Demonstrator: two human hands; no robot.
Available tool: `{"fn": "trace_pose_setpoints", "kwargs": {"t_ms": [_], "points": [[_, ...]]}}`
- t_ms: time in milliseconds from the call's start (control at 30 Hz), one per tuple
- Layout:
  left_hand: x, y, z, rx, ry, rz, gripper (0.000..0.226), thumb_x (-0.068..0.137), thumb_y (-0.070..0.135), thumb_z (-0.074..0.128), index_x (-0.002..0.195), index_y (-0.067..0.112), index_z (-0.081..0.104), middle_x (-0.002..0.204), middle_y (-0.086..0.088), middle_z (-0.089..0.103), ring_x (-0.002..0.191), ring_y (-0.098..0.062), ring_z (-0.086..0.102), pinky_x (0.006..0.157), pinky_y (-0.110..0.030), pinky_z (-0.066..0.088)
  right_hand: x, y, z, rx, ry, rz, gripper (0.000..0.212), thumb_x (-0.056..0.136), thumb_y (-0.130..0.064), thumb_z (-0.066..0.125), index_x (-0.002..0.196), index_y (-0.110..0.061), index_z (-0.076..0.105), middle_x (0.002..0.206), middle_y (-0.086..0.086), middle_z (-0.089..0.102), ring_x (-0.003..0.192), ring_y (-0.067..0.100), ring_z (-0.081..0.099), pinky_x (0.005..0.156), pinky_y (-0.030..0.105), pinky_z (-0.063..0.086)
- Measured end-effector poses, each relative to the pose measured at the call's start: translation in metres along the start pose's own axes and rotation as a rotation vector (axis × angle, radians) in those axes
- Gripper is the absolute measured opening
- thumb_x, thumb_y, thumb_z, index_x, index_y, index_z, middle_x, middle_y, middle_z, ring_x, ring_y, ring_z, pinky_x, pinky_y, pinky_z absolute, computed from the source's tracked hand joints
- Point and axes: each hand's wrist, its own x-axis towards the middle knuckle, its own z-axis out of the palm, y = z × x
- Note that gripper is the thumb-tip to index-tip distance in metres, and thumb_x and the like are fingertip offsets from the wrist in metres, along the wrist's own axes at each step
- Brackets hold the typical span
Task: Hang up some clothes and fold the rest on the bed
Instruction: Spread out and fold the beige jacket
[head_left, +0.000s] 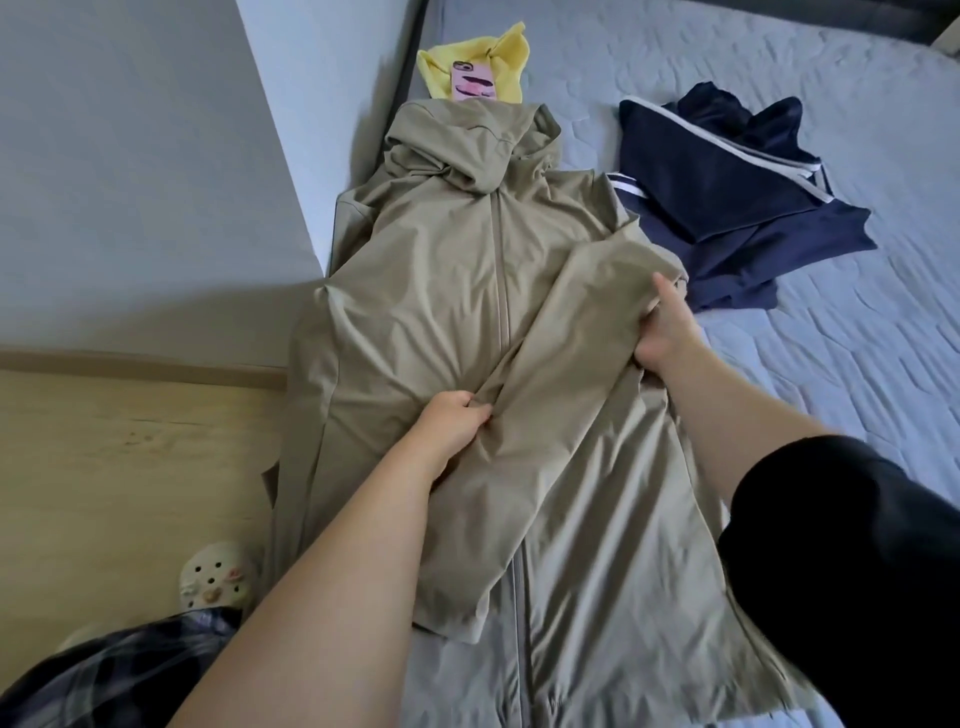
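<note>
Head view: both hands, left hand (457, 421) and right hand (667, 332), grip the khaki jacket (441, 270) mid-fold at centre; navy clothes (737, 197) upper right look folded; hanging seemingly remains.

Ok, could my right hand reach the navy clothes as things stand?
Probably yes: the right hand grips the khaki jacket beside the navy clothes, nothing between them, but must let go first.

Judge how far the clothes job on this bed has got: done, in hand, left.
Done: the navy blue white-striped garment lies roughly folded on the grey quilted bed. In hand: the left hand and right hand grip the khaki hooded zip jacket, one sleeve drawn across its front. Left: finishing that fold, plus the crumpled yellow cloth under a pink phone. Nothing hung is visible.
</note>
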Motion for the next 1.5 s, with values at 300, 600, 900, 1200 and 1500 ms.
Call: {"fn": "trace_pose_setpoints", "kwargs": {"t_ms": [300, 600, 900, 1200, 1500], "points": [[-0.035, -0.003, -0.014, -0.055, -0.489, -0.319, 0.032, 0.077, 0.003, 0.075, 0.107, 0.006, 0.064, 0.095, -0.009, 0.073, 0.087, -0.022, 0.07, 0.083, -0.039, 0.056, -0.031, 0.059, -0.013, -0.259, 0.266, -0.099, 0.02, 0.09, -0.005, 0.057, 0.11, -0.001, 0.061, 0.097, 0.012, 0.062, 0.085, 0.022, 0.059, 0.086, 0.033, 0.048], [-0.061, -0.011, -0.025, 0.394, -0.356, -0.234, 0.054, 0.072, 0.044, 0.079, 0.113, 0.013, 0.062, 0.107, -0.004, 0.068, 0.095, -0.02, 0.067, 0.076, -0.035, 0.057, -0.086, 0.149, 0.002, -1.667, 0.156, -0.82, 0.06, 0.097, -0.034, 0.036, 0.15, -0.011, 0.02, 0.158, 0.009, 0.016, 0.146, 0.023, 0.01, 0.118, 0.043, 0.003], [-0.089, -0.033, -0.051, 0.448, -0.405, -0.35, 0.029, 0.082, 0.028, 0.074, 0.099, 0.007, 0.063, 0.082, -0.006, 0.065, 0.064, -0.015, 0.063, 0.055, -0.027, 0.056, -0.082, 0.162, -0.001, -1.826, 0.117, -0.581, 0.066, 0.095, -0.04, 0.03, 0.151, -0.01, 0.013, 0.16, 0.006, 0.008, 0.147, 0.019, 0.002, 0.117, 0.043, -0.001], [-0.091, -0.037, -0.079, 0.523, 0.612, 0.107, 0.021, 0.088, 0.017, 0.05, 0.102, 0.02, 0.065, 0.109, -0.003, 0.064, 0.104, -0.025, 0.056, 0.082, -0.032, 0.047, -0.128, 0.193, 0.052, -1.785, 0.09, -0.664, 0.068, 0.094, -0.043, 0.034, 0.152, -0.015, 0.011, 0.16, 0.01, -0.002, 0.147, 0.024, -0.007, 0.115, 0.052, -0.003], [-0.042, -0.045, -0.078, 0.139, 0.687, -0.175, 0.042, 0.1, 0.025, 0.035, 0.141, 0.015, 0.041, 0.144, -0.011, 0.04, 0.133, -0.028, 0.033, 0.107, -0.039, 0.029, -0.074, 0.186, 0.166, -1.618, 0.021, -0.641, 0.062, 0.096, -0.035, 0.035, 0.151, -0.014, 0.016, 0.161, 0.006, 0.004, 0.147, 0.02, -0.001, 0.116, 0.051, 0.0]]}}
